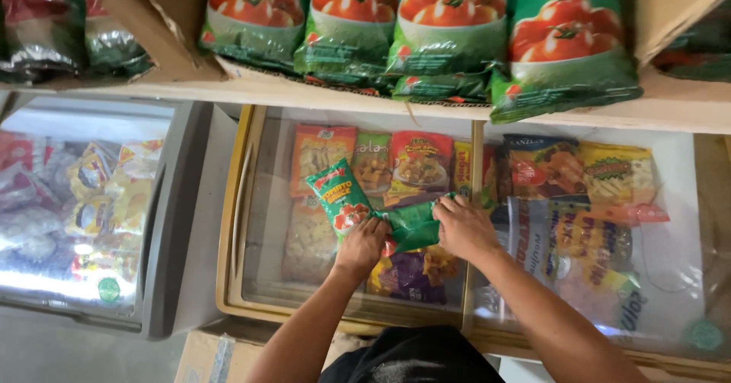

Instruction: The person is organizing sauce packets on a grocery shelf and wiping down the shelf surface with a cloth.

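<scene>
Two green pouches with tomato pictures are sitting right in the middle of the view, on top of the glass lid of a chest freezer (251, 200). The left pouch (339, 196) is tilting up toward 11 o'clock, and the left hand (364, 246) is pinching its lower corner with curled fingers, closed down on it. The right pouch (415, 225) is lying flatter, just at 3 o'clock from the first one and touching it, and the right hand (463, 227) is clamping its fingers over its upper edge, knuckles bent, gripping firmly. Both forearms are coming up from 6 o'clock.

Under the glass, colourful frozen snack packs (415, 161) are showing through at 12 o'clock from the hands, and more packs are lying at 3 o'clock under the next sliding panel. At 12 o'clock above the freezer, a wooden shelf (304, 90) is carrying a row of big tomato bags (457, 25) of the same green kind. Way over at 9 o'clock, a second grey freezer (171, 223) is standing, well apart from the hands. A cardboard box (209, 356) is sitting at 7 o'clock.
</scene>
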